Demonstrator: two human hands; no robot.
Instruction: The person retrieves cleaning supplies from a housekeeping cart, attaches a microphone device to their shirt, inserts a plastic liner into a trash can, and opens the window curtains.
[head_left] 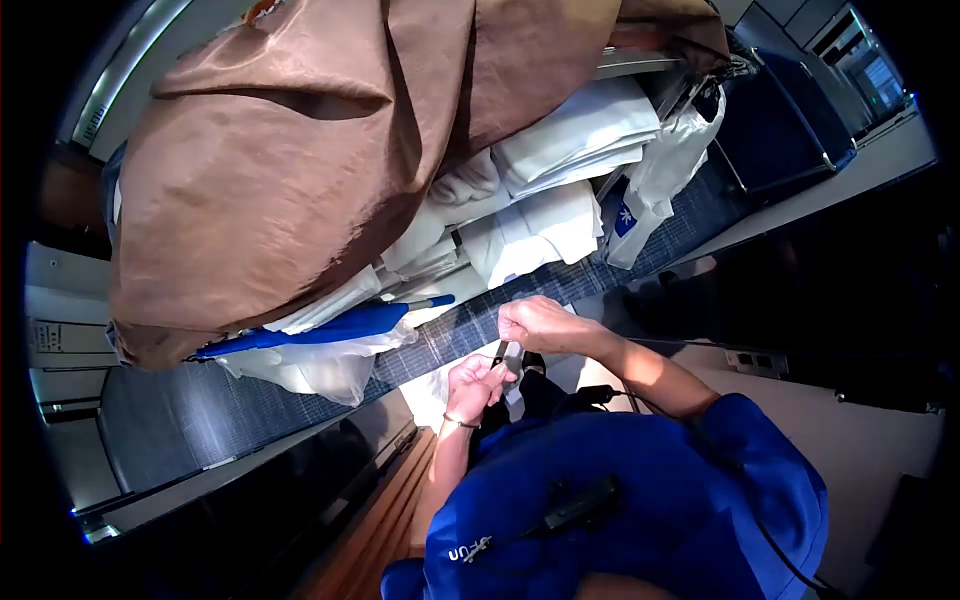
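- I see the small dark strip point(499, 354) between the two hands, in front of the blue shirt point(630, 470).
- The left hand point(474, 387) has its grip pinched on the strip's lower end; a band point(461, 422) circles that wrist.
- I read the right hand point(540, 323) as curled closed on the upper end, knuckles up.
- Beyond the hands, I have folded white linens point(575, 135) stacked under a brown cover point(270, 190).
- A blue cloth point(325, 328) lies above a white plastic bag point(325, 365), over the patterned carpet point(170, 420).
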